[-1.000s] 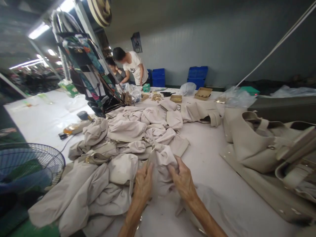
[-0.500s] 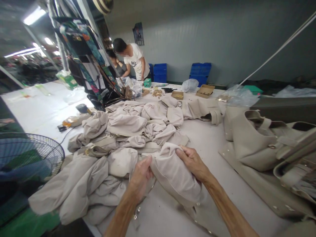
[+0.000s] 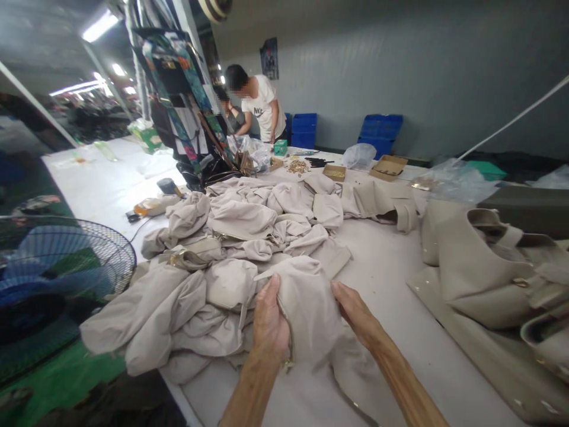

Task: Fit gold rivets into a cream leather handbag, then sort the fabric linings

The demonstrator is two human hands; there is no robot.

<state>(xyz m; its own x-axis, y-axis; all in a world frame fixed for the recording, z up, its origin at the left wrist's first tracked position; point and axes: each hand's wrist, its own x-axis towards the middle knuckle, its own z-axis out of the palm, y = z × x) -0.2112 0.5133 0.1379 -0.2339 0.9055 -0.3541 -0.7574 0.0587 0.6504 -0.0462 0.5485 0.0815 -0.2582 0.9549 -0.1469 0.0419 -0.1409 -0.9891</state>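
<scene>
Between my hands is a beige cloth pouch (image 3: 309,314), soft and creased, with a zipper along its left edge and a small metal pull at the bottom. My left hand (image 3: 270,320) grips its left side, thumb on top. At its right edge my right hand (image 3: 358,314) pinches the cloth; its fingertips are partly hidden behind the fabric. Another stretch of beige cloth with a zipper edge hangs below, toward me. To the left and beyond lies a heap of similar beige cloth pouches (image 3: 242,219), some showing zippers.
Beige bags (image 3: 484,267) with metal fittings lie on the right of the white table (image 3: 377,255). A caged fan (image 3: 66,290) stands at left. Small boxes (image 3: 389,167), loose gold parts (image 3: 299,166) and plastic bags line the far edge. Two people (image 3: 264,107) work behind; a black strapped item (image 3: 182,95) stands nearby.
My hands have turned the pouch more upright, bringing its zipper edge to the left. My right hand has shifted from the top to the right edge. The view has swung left.
</scene>
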